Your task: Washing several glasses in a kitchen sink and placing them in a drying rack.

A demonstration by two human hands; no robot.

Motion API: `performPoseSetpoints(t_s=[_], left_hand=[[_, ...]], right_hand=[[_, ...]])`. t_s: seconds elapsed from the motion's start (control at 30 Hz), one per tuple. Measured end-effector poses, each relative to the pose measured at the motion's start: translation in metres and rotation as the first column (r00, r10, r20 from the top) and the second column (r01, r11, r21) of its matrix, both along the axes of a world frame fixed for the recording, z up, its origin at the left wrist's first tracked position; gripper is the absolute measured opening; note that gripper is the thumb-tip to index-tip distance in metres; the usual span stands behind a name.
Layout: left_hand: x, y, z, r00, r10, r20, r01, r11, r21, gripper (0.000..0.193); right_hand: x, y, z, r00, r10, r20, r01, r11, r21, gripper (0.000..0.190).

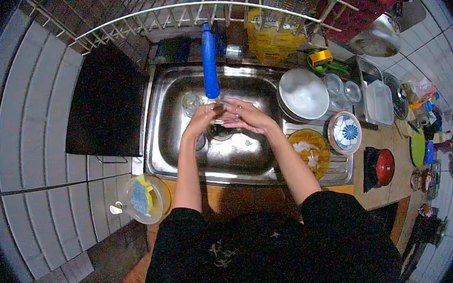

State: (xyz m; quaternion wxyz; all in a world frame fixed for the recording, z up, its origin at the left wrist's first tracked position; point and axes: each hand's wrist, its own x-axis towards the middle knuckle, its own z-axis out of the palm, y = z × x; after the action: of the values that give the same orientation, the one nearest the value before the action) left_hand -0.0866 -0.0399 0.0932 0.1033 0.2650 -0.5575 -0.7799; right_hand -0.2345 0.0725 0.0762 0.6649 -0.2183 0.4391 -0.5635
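Observation:
My left hand (207, 117) and my right hand (246, 114) meet over a stainless steel sink (170, 150), just below the end of a blue faucet sleeve (210, 62). Between them is something clear and wet, perhaps running water or glass; blur hides which, and whether either hand grips it. A clear glass (191, 102) stands in the basin beside my left hand. Under the hands lies the dark drain (221, 132), with another small round item (201, 144) at its left. An amber plate (312, 150) with white suds rests on the drainboard near my right forearm.
Stacked bowls (304, 94), a blue-patterned bowl (345, 132), glass cups and a plastic container (379, 104) crowd the right side. A red bowl (385, 167) sits farther right. A wire rack (166, 9) overhangs the sink. At left hangs a tub with cloths (147, 201).

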Motion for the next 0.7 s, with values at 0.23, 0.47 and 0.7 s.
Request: performPoseSetpoints(t_s=[0.23,0.47,0.7], left_hand=[[-0.002,-0.001,-0.012,1.0,0.008,0.029,-0.002,0.979,-0.202,0.016],[-0.003,0.003,-0.006,0.999,0.025,-0.047,-0.031,0.988,-0.152,0.017],[0.002,0.005,0.008,0.997,-0.042,-0.06,0.032,0.988,-0.15,0.017]], right_hand=[[0.004,0.004,0.004,0.897,-0.104,-0.429,-0.005,0.969,-0.248,0.054],[-0.002,0.001,0.008,0.988,0.056,0.147,-0.084,0.977,0.194,0.055],[0.001,0.003,0.006,0.994,-0.085,-0.07,0.081,0.995,-0.066,0.052]])
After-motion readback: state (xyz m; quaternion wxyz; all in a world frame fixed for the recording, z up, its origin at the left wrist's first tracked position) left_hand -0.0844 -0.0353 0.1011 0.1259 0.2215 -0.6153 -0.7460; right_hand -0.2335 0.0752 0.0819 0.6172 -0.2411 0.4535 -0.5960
